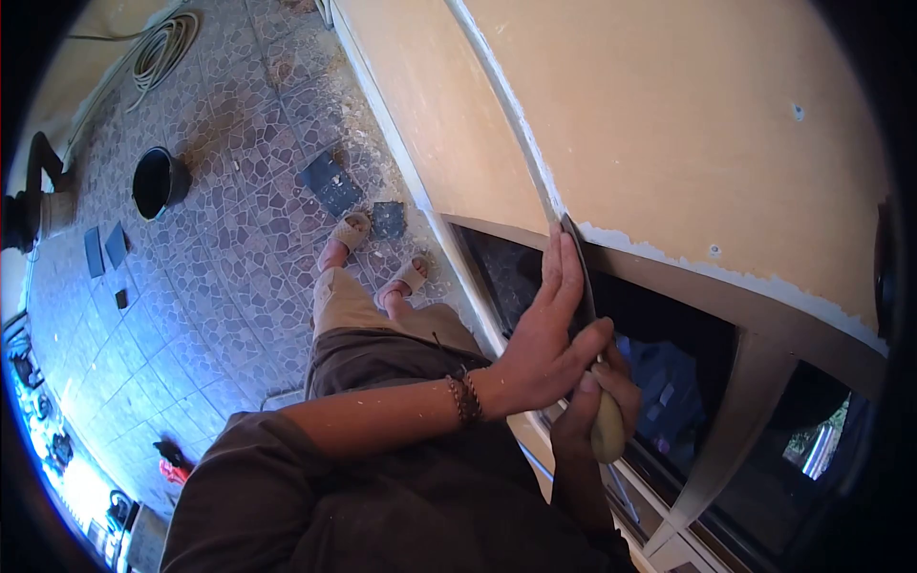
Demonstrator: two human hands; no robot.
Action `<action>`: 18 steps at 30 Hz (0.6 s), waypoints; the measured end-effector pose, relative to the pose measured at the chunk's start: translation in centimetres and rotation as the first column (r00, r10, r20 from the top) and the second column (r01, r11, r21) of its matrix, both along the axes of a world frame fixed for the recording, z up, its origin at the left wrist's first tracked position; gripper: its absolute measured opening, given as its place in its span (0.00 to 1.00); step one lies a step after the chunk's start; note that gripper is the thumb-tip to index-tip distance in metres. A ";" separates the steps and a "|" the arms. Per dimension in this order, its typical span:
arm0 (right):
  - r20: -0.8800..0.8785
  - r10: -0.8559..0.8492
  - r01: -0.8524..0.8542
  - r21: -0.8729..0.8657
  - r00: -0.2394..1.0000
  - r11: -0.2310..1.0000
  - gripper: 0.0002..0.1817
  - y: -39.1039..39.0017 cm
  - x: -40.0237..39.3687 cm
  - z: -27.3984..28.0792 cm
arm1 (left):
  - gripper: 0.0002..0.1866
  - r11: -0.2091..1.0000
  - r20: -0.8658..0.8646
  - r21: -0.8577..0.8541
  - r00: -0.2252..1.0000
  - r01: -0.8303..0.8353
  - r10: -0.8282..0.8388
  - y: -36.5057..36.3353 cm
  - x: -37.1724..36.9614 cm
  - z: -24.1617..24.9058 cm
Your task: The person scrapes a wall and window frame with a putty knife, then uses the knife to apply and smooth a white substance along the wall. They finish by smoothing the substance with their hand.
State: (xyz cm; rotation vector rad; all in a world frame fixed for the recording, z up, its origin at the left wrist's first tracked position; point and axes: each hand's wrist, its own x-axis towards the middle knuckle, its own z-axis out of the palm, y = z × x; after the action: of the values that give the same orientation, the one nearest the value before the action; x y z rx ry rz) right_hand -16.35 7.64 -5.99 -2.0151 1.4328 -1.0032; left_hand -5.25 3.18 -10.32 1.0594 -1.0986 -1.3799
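Note:
My right hand (621, 387) is wrapped round the yellowish handle (607, 432) of a hand tool with a long, narrow dark blade (582, 272). I cannot make out the tool's exact kind. Stretched along the blade's side, the fingers of my left hand (543, 339) lie flat and straight against it. The blade's tip meets the brown frame (650, 269) just under the yellowish wall panel (688, 124), where a white, rough strip of filler (659, 253) runs along the panel's edge. My left palm hides part of the blade.
Dark glass panes (497, 272) sit below the frame. On the patterned tile floor are a black bucket (160, 183), dark sheets (330, 183), (388, 220) and pale debris near my sandals (411, 275). A coiled hose (164, 48) lies farther off.

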 end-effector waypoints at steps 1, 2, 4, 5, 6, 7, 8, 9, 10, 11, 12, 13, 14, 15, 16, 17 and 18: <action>-0.031 0.010 -0.010 -0.010 0.999 1.000 0.08 -0.4 0.5 0.2 | 0.45 1.000 0.006 0.005 1.000 -0.001 0.001 -0.2 0.3 -0.2; -0.061 0.018 -0.020 -0.019 0.998 1.000 0.08 -0.5 1.0 0.3 | 0.45 1.000 0.012 0.011 1.000 -0.002 0.002 -0.2 0.5 -0.4; 0.014 -0.024 0.025 -0.058 1.000 0.998 0.08 -0.1 1.7 0.5 | 0.44 0.999 0.008 0.002 0.999 0.046 -0.046 0.3 0.8 -0.1; 0.052 -0.042 0.046 -0.080 0.998 0.996 0.08 -0.1 1.9 0.7 | 0.44 0.998 0.006 -0.006 0.998 0.068 -0.068 0.3 1.0 0.1; 0.012 -0.034 0.035 -0.061 0.999 0.998 0.08 -0.1 2.0 0.7 | 0.44 0.998 -0.001 0.003 0.998 0.063 -0.063 0.1 1.1 0.2; -0.028 -0.026 0.024 -0.040 0.999 0.999 0.07 0.0 2.0 0.8 | 0.44 0.998 -0.009 0.014 0.998 0.059 -0.059 0.0 1.2 0.3; -0.069 -0.021 0.019 -0.017 0.997 1.000 0.07 0.1 2.0 0.9 | 0.44 0.998 -0.018 0.026 0.998 0.059 -0.058 -0.1 1.3 0.3; -0.072 -0.015 0.014 -0.008 0.997 1.000 0.07 0.1 2.1 0.9 | 0.44 0.998 -0.016 0.024 0.998 0.062 -0.061 -0.2 1.4 0.1; -0.073 -0.007 0.007 -0.002 0.997 1.000 0.07 -0.2 2.3 0.9 | 0.44 0.998 -0.014 0.021 0.998 0.062 -0.062 -0.3 1.6 -0.2; -0.074 0.002 -0.002 0.005 0.997 1.000 0.07 -0.3 2.4 0.9 | 0.44 0.998 -0.010 0.019 0.998 0.062 -0.061 -0.4 1.7 -0.3; -0.066 -0.001 0.001 -0.001 0.998 1.000 0.08 -0.2 2.3 0.9 | 0.44 0.997 -0.016 0.017 0.997 0.071 -0.071 -0.3 1.7 -0.2; -0.056 -0.004 0.003 -0.007 0.998 1.000 0.08 0.1 2.1 1.0 | 0.43 0.997 -0.022 0.015 0.996 0.081 -0.081 0.0 1.4 0.0; -0.048 -0.005 0.004 -0.013 0.999 1.000 0.08 0.1 2.0 1.0 | 0.43 0.996 -0.028 0.013 0.996 0.089 -0.089 0.0 1.4 0.1; -0.067 0.008 -0.010 -0.039 0.998 0.999 0.08 -0.2 2.2 0.9 | 0.43 0.997 -0.040 0.018 0.996 0.077 -0.076 -0.2 1.5 0.0; -0.087 0.016 -0.022 -0.063 0.996 0.998 0.08 -0.7 2.5 0.7 | 0.43 0.997 -0.054 0.024 0.996 0.069 -0.067 -0.4 1.5 -0.3; -0.108 0.023 -0.032 -0.085 0.994 0.996 0.08 -0.8 2.7 0.6 | 0.43 0.998 -0.068 0.032 0.996 0.062 -0.059 -0.4 1.6 -0.5; -0.105 0.014 -0.022 -0.070 0.994 0.997 0.08 -0.5 2.7 0.7 | 0.43 0.997 -0.066 0.026 0.995 0.074 -0.072 -0.2 1.6 -0.5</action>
State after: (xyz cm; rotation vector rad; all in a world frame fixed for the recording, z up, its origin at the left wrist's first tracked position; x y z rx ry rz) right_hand -13.62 7.15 -5.33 -2.1565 1.4482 -0.9663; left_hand -3.62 2.94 -10.86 0.9967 -1.0818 -1.4817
